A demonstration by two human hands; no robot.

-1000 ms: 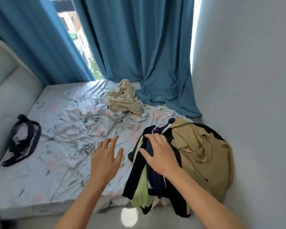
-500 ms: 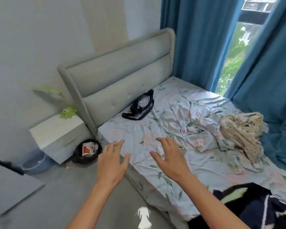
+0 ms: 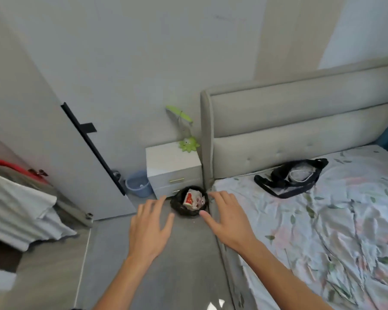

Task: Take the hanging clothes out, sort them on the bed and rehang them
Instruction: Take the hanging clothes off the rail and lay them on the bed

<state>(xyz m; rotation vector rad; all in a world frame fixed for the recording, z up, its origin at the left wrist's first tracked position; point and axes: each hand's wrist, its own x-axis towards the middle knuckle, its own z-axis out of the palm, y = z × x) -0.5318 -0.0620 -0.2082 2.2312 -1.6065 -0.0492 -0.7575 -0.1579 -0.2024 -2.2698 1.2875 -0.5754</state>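
Swung leftward off the bed, both hands hang empty, fingers spread: folded white and red clothes [image 3: 16,211] left of the left hand [image 3: 149,227], right hand [image 3: 230,220] beside the floral-sheeted bed [image 3: 323,231], probably fetching more garments next.

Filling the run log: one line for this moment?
left hand: open, empty | right hand: open, empty | black bag: on bed

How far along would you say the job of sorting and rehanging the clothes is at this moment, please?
Done: nothing rehung shows here; no sorted pile is in view on the bed, only a black bag. In hand: nothing; the left hand and right hand are open and empty above the floor. Left: folded clothes at the left edge, plus the sorting and rehanging.
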